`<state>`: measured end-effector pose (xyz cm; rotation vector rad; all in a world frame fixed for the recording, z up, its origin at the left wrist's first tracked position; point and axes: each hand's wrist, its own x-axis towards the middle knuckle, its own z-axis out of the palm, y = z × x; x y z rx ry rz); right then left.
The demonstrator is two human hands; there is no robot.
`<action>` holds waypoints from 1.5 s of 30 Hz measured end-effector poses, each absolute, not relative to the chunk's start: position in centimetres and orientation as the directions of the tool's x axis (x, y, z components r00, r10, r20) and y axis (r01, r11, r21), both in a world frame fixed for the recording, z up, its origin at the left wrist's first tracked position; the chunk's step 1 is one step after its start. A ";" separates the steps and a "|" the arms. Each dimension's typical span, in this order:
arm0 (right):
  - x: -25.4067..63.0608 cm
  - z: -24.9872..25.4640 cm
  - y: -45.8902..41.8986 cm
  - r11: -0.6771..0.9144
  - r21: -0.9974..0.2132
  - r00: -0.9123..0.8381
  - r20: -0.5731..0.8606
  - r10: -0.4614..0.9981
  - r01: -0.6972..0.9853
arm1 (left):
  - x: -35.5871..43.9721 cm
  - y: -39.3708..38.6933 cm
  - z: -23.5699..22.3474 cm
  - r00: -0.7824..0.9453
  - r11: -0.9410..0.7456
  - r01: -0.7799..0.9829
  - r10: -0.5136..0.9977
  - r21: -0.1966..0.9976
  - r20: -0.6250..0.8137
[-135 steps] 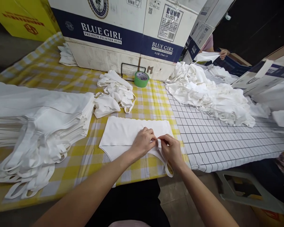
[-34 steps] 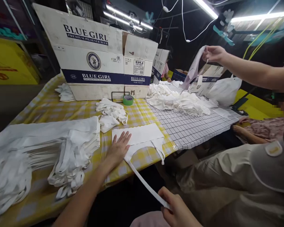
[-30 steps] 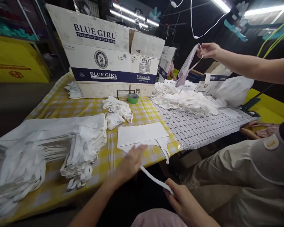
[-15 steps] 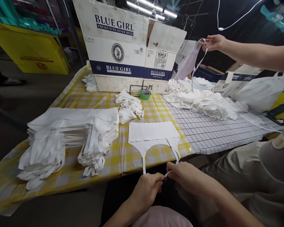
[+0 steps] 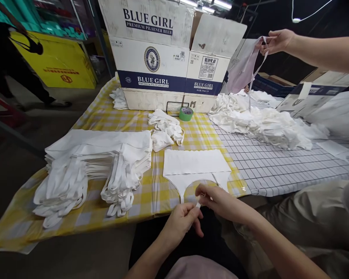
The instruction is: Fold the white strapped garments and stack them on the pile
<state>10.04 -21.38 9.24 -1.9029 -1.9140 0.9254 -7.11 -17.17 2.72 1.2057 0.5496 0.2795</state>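
Observation:
A white strappy crop top (image 5: 196, 162) lies flat at the table's front edge, its straps toward me. My left hand (image 5: 184, 220) is just off that edge, closed in a pinch on a narrow white strap. Close beside it on the right, my right hand (image 5: 216, 199) has its thumb and fingers pinched on the same strap, partly over the top's lower right corner. The exact spot between the right fingertips is hidden. To the left lies a thick stack of similar white tops (image 5: 99, 149), with their straps hanging toward the front.
Behind the top are a small white cloth heap (image 5: 165, 128), a green tape roll (image 5: 186, 113) and a beer carton (image 5: 159, 58). On the right, a co-worker's hand (image 5: 276, 41) lifts a pale garment (image 5: 244, 69) above a white garment pile (image 5: 261, 122). A person walks at far left.
My right hand has moved left and up, nearer my left hand, which keeps its pinch on the strap. The view has shifted slightly left. A walking person has come into view at far left.

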 end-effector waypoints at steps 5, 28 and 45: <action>10.3 7.1 -21.4 0.026 -0.499 -0.041 -0.019 0.999 0.866 | -6.7 -16.6 2.8 0.802 0.503 0.005 0.515 0.864 -0.304; 12.5 2.3 -16.4 -0.103 -0.857 0.281 0.051 0.958 0.506 | -1.7 -4.5 1.1 0.867 -0.853 0.400 0.471 0.337 0.162; 14.5 2.1 -11.5 -0.134 -0.733 0.158 -0.037 0.987 0.667 | -1.0 -2.4 0.3 0.787 -0.629 0.353 0.600 0.693 0.143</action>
